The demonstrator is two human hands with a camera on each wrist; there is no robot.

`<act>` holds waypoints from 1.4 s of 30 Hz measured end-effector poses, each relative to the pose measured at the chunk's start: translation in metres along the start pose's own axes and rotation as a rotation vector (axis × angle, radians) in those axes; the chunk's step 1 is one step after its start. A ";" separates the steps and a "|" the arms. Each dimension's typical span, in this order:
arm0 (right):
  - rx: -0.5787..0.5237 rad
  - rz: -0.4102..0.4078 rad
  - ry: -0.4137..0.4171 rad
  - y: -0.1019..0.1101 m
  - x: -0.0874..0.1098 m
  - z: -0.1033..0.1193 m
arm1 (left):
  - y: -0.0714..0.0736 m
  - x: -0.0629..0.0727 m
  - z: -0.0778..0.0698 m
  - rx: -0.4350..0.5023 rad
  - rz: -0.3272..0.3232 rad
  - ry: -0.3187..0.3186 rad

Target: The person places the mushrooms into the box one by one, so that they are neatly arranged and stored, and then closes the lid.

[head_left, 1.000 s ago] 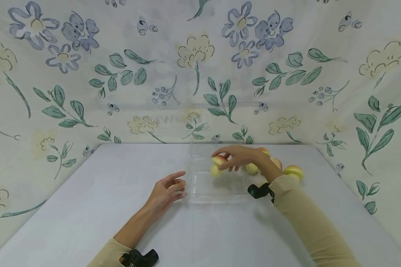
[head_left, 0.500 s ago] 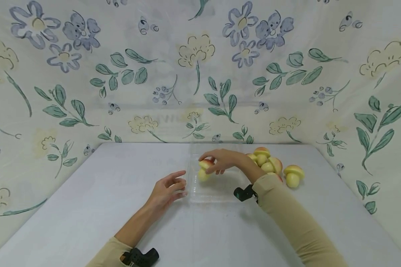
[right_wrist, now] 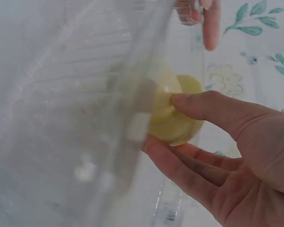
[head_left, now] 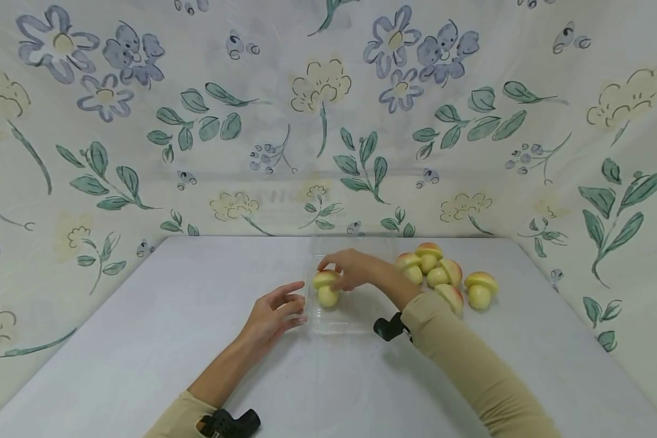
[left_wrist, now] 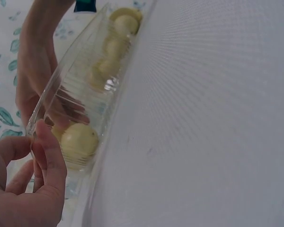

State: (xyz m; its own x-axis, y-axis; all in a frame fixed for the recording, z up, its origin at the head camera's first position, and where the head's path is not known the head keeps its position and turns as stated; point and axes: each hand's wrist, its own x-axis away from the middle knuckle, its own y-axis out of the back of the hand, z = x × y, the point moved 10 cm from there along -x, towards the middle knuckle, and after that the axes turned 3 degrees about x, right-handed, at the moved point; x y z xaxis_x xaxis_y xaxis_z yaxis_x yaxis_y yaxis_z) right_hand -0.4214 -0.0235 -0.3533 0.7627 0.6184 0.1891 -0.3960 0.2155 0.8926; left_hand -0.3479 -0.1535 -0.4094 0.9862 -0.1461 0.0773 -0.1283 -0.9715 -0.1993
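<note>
A clear plastic box [head_left: 356, 325] stands on the white table. My right hand [head_left: 353, 269] reaches into it and grips a yellow toy mushroom [head_left: 327, 296] with a reddish cap, near the left wall. In the right wrist view, the thumb and fingers hold this toy mushroom [right_wrist: 173, 127], partly blurred behind the plastic. My left hand [head_left: 276, 313] rests at the box's left side, fingers loosely bent, with fingertips at the wall; in the left wrist view they lie against the box's corner edge [left_wrist: 33, 120].
Several more toy mushrooms [head_left: 438, 277] lie clustered on the table right of the box. One toy mushroom [head_left: 480, 291] stands apart, farther right. A floral cloth [head_left: 279, 121] hangs behind the table's back edge. Each wrist carries a black camera [head_left: 230, 423].
My right hand has moved left and slightly down inside the box, carrying the toy mushroom toward the left wall. The clustered mushrooms have come into fuller view. My left hand has stayed in place.
</note>
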 end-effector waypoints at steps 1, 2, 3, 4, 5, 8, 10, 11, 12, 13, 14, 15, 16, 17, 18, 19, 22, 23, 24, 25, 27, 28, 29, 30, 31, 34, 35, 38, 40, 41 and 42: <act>0.012 -0.010 0.005 0.000 0.000 0.001 | 0.000 0.000 0.000 0.000 0.000 -0.001; 0.024 -0.020 0.007 0.001 -0.001 0.002 | 0.000 0.000 0.000 0.002 0.001 -0.002; 0.037 -0.030 0.006 0.002 -0.001 0.003 | 0.000 0.000 0.000 0.004 0.001 -0.003; 0.054 -0.038 0.003 0.003 -0.001 0.004 | 0.000 0.000 0.000 0.007 0.001 -0.004; 0.068 -0.045 -0.003 0.004 -0.002 0.004 | 0.000 0.000 -0.001 0.007 0.001 -0.004; 0.105 -0.053 -0.022 0.007 -0.003 0.005 | 0.000 -0.001 -0.001 0.005 0.000 -0.004; 0.123 -0.054 -0.028 0.007 -0.004 0.005 | 0.000 0.000 -0.001 0.002 -0.002 -0.002; 0.121 -0.055 -0.031 0.007 -0.004 0.005 | 0.000 0.000 -0.001 0.001 -0.002 -0.001; 0.123 -0.056 -0.032 0.008 -0.004 0.005 | 0.000 0.000 -0.001 0.002 -0.003 0.000; 0.122 -0.058 -0.035 0.008 -0.004 0.004 | 0.000 0.000 -0.001 0.001 -0.004 0.002; 0.122 -0.059 -0.036 0.007 -0.004 0.004 | 0.000 0.000 -0.001 0.001 -0.005 0.004; 0.126 -0.060 -0.037 0.007 -0.003 0.004 | 0.000 0.001 -0.001 -0.001 -0.007 0.006; 0.127 -0.060 -0.038 0.007 -0.003 0.004 | 0.000 0.001 0.000 -0.003 -0.009 0.007; 0.132 -0.062 -0.040 0.007 -0.002 0.004 | 0.000 0.001 -0.001 -0.006 -0.010 0.008; 0.134 -0.062 -0.044 0.007 -0.001 0.003 | 0.001 0.002 -0.001 -0.010 -0.012 0.007; 0.135 -0.062 -0.048 0.008 0.000 0.003 | 0.001 0.003 -0.001 -0.013 -0.013 0.008; 0.143 -0.063 -0.057 0.009 0.004 0.002 | 0.001 0.004 -0.002 -0.021 -0.013 0.006; 0.145 -0.063 -0.059 0.010 0.005 0.002 | 0.001 0.004 -0.002 -0.020 -0.013 0.005; 0.142 -0.064 -0.058 0.011 0.007 0.002 | 0.001 0.003 -0.002 -0.019 -0.013 0.005; 0.142 -0.065 -0.054 0.012 0.009 0.002 | 0.001 0.003 -0.002 -0.017 -0.012 0.005; 0.137 -0.064 -0.042 0.012 0.012 0.003 | 0.000 0.002 -0.001 -0.015 -0.012 0.007; 0.132 -0.064 -0.034 0.013 0.014 0.004 | 0.000 0.002 -0.001 -0.013 -0.012 0.006; 0.128 -0.065 -0.024 0.013 0.015 0.004 | 0.000 0.002 -0.001 -0.012 -0.012 0.006; 0.124 -0.066 -0.013 0.014 0.017 0.005 | 0.000 0.003 -0.001 -0.012 -0.012 0.007; 0.122 -0.067 -0.002 0.014 0.019 0.005 | 0.000 0.003 0.000 -0.012 -0.012 0.008; 0.115 -0.081 0.028 0.015 0.024 0.004 | 0.001 0.003 0.000 -0.015 -0.012 0.008; 0.114 -0.087 0.037 0.015 0.027 0.003 | 0.001 0.003 0.000 -0.015 -0.012 0.008; 0.106 -0.108 0.052 0.018 0.035 -0.001 | 0.001 0.002 0.000 -0.017 -0.011 0.007; 0.097 -0.124 0.060 0.020 0.042 -0.003 | 0.000 0.002 0.000 -0.016 -0.010 0.008; 0.088 -0.134 0.064 0.022 0.046 -0.005 | 0.000 0.001 0.000 -0.015 -0.009 0.008; 0.079 -0.145 0.067 0.023 0.050 -0.006 | 0.000 0.001 0.000 -0.015 -0.008 0.008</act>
State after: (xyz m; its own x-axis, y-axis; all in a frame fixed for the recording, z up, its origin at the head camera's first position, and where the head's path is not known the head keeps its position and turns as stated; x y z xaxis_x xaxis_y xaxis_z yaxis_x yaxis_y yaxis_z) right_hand -0.3959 0.0168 -0.3256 0.7724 0.6343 0.0306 -0.2409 0.2480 0.9383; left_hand -0.3468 -0.1536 -0.4088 0.9863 -0.1400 0.0868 -0.1222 -0.9754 -0.1837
